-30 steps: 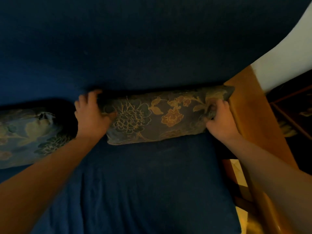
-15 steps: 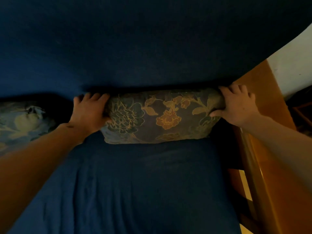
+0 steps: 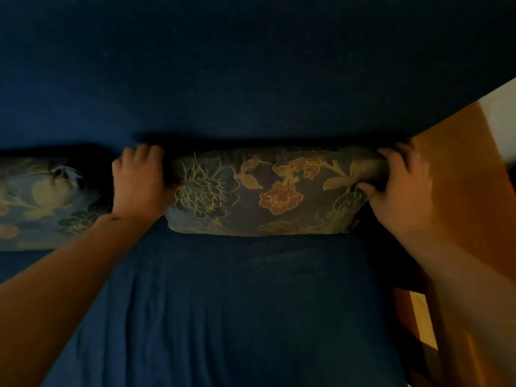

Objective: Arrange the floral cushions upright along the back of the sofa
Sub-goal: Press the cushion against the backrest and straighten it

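Note:
A floral cushion [image 3: 268, 191] with gold and orange flowers stands against the dark blue sofa back [image 3: 251, 74], resting on the blue seat [image 3: 237, 308]. My left hand [image 3: 138, 182] grips its left end and my right hand [image 3: 396, 185] grips its right end, thumb on the front face. A second floral cushion [image 3: 42, 202] leans against the sofa back at the far left, partly cut off by the frame edge.
A wooden armrest [image 3: 460, 191] runs along the sofa's right side, close beside my right hand. A pale wall [image 3: 499, 118] shows above it. Light floor [image 3: 421, 317] is visible at lower right.
Both hands have shifted their hold on the cushion's ends; the right hand moved up to its top right corner. The cushion now sits straighter and closer against the sofa back.

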